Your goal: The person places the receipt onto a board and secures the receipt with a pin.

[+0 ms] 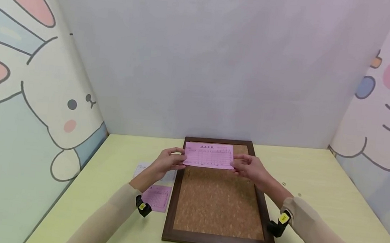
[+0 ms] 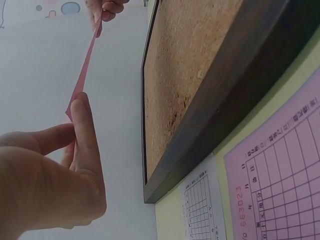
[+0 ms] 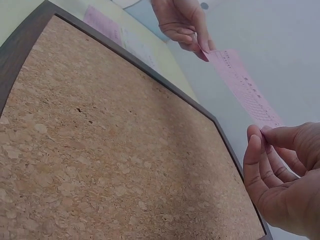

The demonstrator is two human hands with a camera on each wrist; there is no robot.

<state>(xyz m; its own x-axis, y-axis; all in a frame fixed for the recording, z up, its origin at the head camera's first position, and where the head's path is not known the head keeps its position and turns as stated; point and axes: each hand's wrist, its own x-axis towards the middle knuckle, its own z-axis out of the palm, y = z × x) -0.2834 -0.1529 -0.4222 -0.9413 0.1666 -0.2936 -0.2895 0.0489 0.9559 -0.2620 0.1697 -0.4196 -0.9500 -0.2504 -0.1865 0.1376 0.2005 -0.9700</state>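
Left hand [image 2: 60,170] pinches a pink, seemingly form-printed slip [image 1: 209,156]

- Held pink slip [image 1: 209,155]: thin paper, matt, smooth, with printed ruling.
- Second pink slip [image 1: 160,198] and white slip [image 2: 202,205]: paper, matt, flat and smooth, also printed.
- Board panel [image 1: 219,207]: cork, matt, rough-grained, with visible flakes and small dark pits.
- Board frame [image 1: 218,240]: dark brown wood or wood-look material, smooth, low sheen.
- Tabletop [image 1: 324,182]: pale, smooth, faintly grained, low gloss; base material cannot be determined.
- Back wall [image 1: 205,59]: matt, plain finish.
- Side walls [image 1: 54,102]: matt, smooth, bearing cartoon artwork.
- Sleeves [image 1: 106,215]: soft cloth, matt.
- Wrist units [image 1: 278,227]: black, plastic in appearance.
- Small rings [image 1: 284,183]: metallic in appearance; finish too small to determine.
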